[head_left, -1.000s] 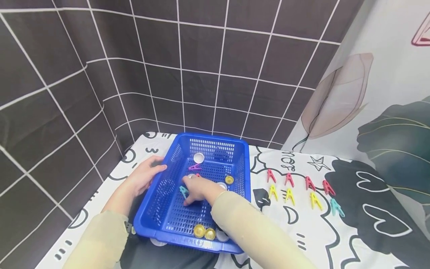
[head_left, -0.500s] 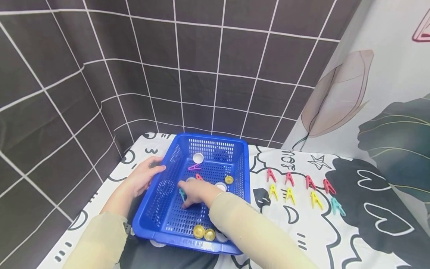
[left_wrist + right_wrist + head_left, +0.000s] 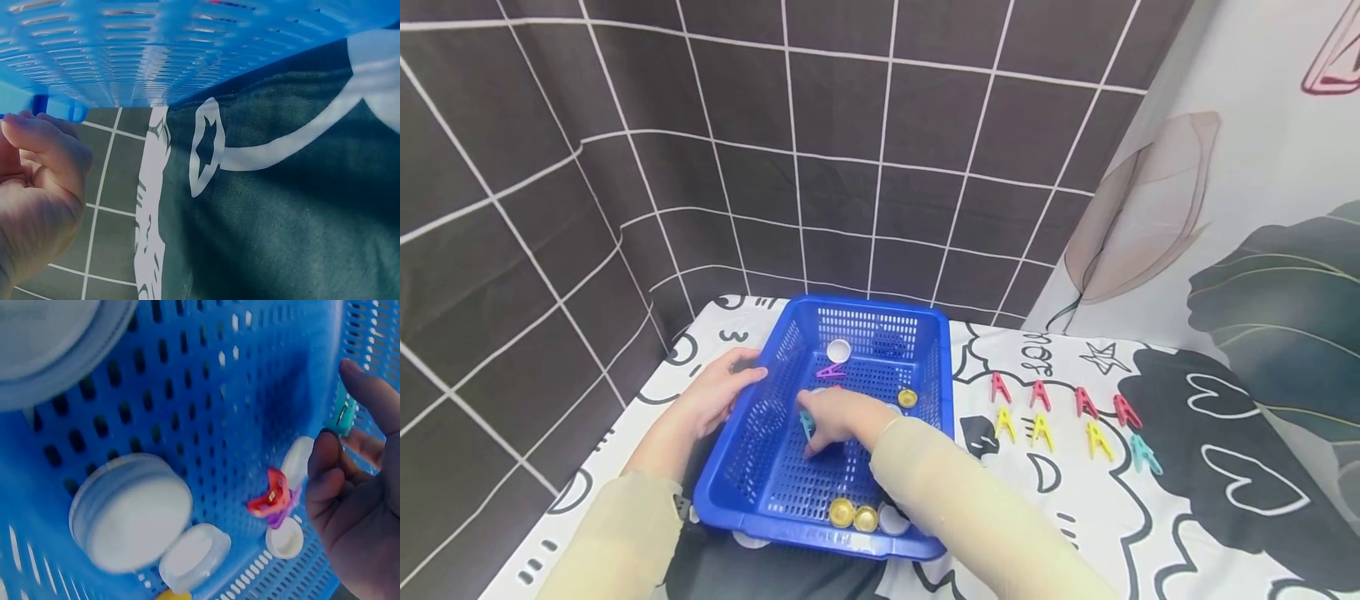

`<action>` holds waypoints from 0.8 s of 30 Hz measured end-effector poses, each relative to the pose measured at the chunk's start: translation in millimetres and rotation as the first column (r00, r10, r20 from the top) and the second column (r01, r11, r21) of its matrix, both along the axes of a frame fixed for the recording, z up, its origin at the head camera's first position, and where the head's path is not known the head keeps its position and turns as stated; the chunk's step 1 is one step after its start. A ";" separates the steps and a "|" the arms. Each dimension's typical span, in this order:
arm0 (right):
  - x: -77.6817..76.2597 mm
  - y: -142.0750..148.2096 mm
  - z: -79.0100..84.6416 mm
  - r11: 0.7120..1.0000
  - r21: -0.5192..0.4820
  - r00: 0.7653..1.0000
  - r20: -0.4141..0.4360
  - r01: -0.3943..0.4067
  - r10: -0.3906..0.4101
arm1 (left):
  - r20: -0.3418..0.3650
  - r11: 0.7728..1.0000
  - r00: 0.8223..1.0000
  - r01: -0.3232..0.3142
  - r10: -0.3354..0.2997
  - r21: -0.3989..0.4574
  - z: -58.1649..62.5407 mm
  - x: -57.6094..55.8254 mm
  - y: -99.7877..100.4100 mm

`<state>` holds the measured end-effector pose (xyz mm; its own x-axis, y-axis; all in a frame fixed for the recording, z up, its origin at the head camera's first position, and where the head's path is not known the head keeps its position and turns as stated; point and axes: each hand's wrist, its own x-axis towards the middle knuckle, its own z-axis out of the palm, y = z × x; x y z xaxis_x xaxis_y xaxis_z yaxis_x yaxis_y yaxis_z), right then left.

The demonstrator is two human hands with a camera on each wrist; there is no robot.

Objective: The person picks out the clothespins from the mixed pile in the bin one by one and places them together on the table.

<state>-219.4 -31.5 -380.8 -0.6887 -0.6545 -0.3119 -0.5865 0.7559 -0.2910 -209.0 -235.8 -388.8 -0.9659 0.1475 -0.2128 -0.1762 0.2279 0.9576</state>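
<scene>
A blue plastic basket [image 3: 816, 546] with slotted walls stands before me. My left hand [image 3: 718, 393] holds its left rim; in the left wrist view those fingers are bent at the blue edge. Inside the basket, my right hand [image 3: 838, 417] pinches a teal clothespin [image 3: 341, 415] between thumb and fingers, low over the floor. Near it lie a red clothespin [image 3: 270, 497] and a purple clothespin [image 3: 831, 372], crossing in the right wrist view. Round white lids [image 3: 140, 515] and gold caps [image 3: 842, 512] lie about the basket floor. My right forearm hides part of the basket.
To the right, on the black-and-white patterned cloth [image 3: 1052, 517], lie a row of red clothespins [image 3: 1040, 395], a row of yellow clothespins [image 3: 1041, 432] and one teal clothespin [image 3: 1145, 453]. A dark gridded sheet [image 3: 842, 192] hangs behind the basket.
The right hand's fingers have drawn in on the teal clothespin, and the hand has shifted slightly left. The left hand stays on the rim. The whole view has drifted slightly.
</scene>
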 end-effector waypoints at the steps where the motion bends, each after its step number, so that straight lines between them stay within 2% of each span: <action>1: -0.8 1.7 2.9 1.000 -0.004 1.000 -0.002 0.004 -0.004 | -0.004 1.000 1.000 0.000 0.000 -0.003 0.2 -0.7 0.4; 10: -3.6 18.9 34.1 0.997 -0.061 0.999 -0.005 0.049 -0.049 | -0.002 1.000 1.000 0.009 -0.009 0.007 1.4 -4.8 4.7; 16: -7.0 35.4 53.8 0.991 -0.100 0.996 0.039 0.086 -0.082 | -0.008 1.000 1.000 0.022 -0.022 0.017 0.6 -3.3 5.6; 24: -14.6 58.7 74.7 0.988 -0.095 0.992 0.012 0.124 -0.124 | -0.001 0.999 1.000 0.003 -0.003 0.051 -0.1 1.9 3.5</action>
<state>-234.0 27.3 -306.1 -0.7649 -0.5911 -0.2561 -0.4881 0.7913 -0.3683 -207.0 -232.2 -388.9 -0.9656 0.1613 -0.2040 -0.1746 0.1794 0.9682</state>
